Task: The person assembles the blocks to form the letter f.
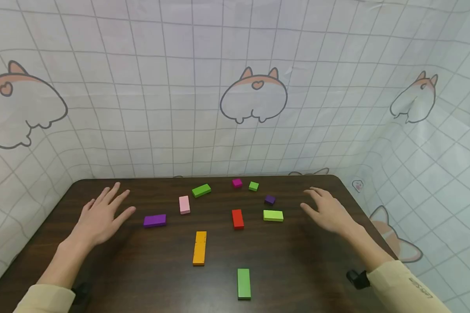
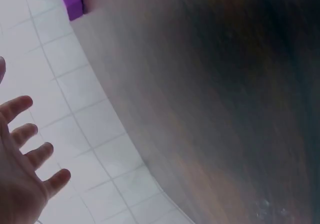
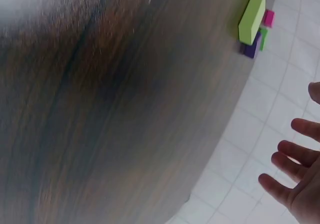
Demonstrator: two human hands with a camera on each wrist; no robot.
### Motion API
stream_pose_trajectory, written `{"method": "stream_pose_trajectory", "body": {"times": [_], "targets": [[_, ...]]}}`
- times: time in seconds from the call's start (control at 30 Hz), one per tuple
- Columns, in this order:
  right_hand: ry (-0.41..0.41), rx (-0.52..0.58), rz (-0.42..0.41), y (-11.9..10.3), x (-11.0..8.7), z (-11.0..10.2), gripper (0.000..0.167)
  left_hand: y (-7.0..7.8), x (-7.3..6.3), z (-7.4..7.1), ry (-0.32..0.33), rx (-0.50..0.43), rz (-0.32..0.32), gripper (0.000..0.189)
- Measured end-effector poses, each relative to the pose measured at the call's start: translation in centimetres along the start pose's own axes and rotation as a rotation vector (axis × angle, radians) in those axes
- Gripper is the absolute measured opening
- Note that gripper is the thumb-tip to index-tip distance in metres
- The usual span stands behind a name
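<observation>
My left hand (image 1: 99,217) is over the table's left side, fingers spread and holding nothing. Nearest to it lies a purple block (image 1: 155,221), with a pink block (image 1: 184,204) farther right. Over the right side, my right hand (image 1: 327,211) also holds nothing, its fingers loosely extended. Close to that hand are a lime block (image 1: 273,215) and a small dark purple block (image 1: 270,200). Between the hands lie a red block (image 1: 237,219) and an orange block (image 1: 199,248). A green block (image 1: 243,283) lies near the front.
Toward the back edge of the dark wooden table (image 1: 141,269) sit a green block (image 1: 201,190), a small magenta block (image 1: 237,183) and a small green block (image 1: 253,186). A white gridded curtain (image 1: 180,95) with cartoon animals hangs behind and around the table.
</observation>
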State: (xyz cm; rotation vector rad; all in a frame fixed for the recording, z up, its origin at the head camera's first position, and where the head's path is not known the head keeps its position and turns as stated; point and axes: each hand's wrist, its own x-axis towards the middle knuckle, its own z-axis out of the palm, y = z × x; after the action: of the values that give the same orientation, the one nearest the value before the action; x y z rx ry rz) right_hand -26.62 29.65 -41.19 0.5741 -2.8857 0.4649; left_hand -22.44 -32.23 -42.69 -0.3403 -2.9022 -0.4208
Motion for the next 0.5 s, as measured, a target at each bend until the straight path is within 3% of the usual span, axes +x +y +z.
{"method": "stream_pose_trajectory", "body": {"times": [0.17,0.5], "targets": [[0.033,0.023,-0.037,-1.1,-0.2,0.6,0.043,0.8,0.1,0.2,0.075,-0.002,0.045,0.065],[0.070,0.118,-0.136,-3.6,-0.7,1.9,0.028,2.3,0.1,0.8,0.142,-0.071,0.127,0.054]]}}
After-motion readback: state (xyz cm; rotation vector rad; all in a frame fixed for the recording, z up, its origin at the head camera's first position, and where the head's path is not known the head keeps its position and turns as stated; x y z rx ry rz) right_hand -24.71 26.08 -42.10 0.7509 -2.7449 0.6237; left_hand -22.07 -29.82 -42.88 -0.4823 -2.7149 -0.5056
